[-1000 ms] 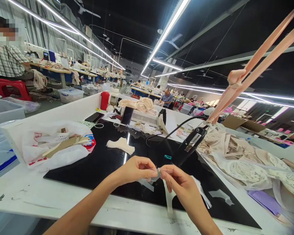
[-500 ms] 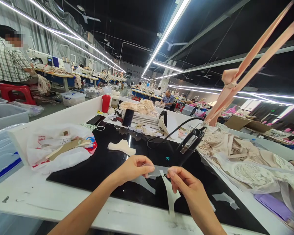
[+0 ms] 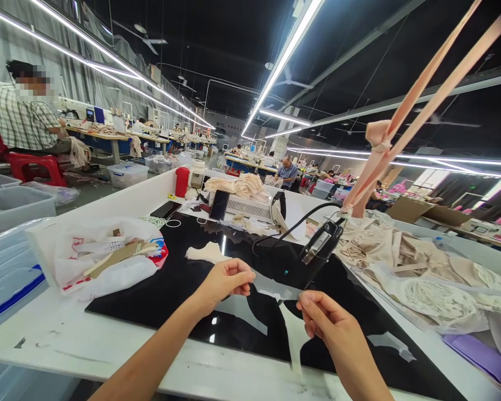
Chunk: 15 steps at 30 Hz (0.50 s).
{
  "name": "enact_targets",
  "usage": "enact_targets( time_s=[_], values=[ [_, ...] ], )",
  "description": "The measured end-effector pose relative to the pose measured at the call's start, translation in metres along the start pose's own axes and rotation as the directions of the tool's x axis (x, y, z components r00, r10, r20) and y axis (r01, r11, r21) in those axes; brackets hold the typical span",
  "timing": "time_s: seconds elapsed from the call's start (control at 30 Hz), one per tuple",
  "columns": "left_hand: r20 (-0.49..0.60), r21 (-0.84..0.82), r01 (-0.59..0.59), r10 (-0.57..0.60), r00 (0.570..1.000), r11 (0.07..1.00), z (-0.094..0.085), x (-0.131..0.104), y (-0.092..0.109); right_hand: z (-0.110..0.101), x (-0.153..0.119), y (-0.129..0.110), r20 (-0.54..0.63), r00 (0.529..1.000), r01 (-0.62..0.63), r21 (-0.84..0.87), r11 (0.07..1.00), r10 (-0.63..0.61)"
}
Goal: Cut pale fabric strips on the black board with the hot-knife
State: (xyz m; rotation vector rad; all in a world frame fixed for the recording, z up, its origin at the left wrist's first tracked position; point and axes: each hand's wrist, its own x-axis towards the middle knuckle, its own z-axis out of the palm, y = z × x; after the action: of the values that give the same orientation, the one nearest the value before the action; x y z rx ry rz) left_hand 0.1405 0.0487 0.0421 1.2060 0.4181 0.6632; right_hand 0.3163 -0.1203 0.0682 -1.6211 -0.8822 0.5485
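A thin strip of translucent film (image 3: 275, 289) stretches between my two hands above a glossy black panel (image 3: 150, 303). My left hand (image 3: 227, 283) is closed in a pinch at the film's left end. At its right end, the thumb and fingers of my right hand (image 3: 328, 314) pinch the film. Just below lies a pale, narrow-waisted cut piece (image 3: 294, 331), reaching over the panel's front edge. Another translucent piece (image 3: 244, 312) rests under my left hand, and a further one (image 3: 392, 343) lies right of my right hand. Behind my left hand is a cream fabric piece (image 3: 204, 252).
A white plastic bag (image 3: 108, 273) with scraps stands at left. A black corded device (image 3: 322, 242) hangs from peach straps (image 3: 379, 147) at right. Beige garments (image 3: 426, 267) are heaped on the right. Behind are a phone (image 3: 219, 205) and a red container (image 3: 182, 182). Co-workers sit farther off.
My hands have moved slightly apart, the right one to the right, and the film now spans a wider gap. The camera view has shifted a little.
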Motion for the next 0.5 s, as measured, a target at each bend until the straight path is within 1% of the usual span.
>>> enact_targets(
  time_s=[0.2, 0.43, 0.5],
  values=[
    [-0.014, -0.019, 0.012, -0.012, 1.0, 1.0, -0.0023, 0.0026, -0.0037, 0.001, 0.002, 0.0067, 0.029, 0.999, -0.037, 0.037, 0.999, 0.036],
    [-0.026, -0.018, 0.046, -0.046, 0.999, 0.999, 0.0, -0.0009, 0.0001, 0.0027, 0.0016, 0.0099, 0.13, 0.987, -0.107, 0.132, 0.985, 0.09],
    [-0.03, -0.029, 0.058, -0.059, 0.998, 0.998, -0.0001, -0.0017, 0.0015, 0.0057, -0.0003, 0.0087, 0.139, 0.984, -0.138, 0.175, 0.975, 0.115]
  ],
)
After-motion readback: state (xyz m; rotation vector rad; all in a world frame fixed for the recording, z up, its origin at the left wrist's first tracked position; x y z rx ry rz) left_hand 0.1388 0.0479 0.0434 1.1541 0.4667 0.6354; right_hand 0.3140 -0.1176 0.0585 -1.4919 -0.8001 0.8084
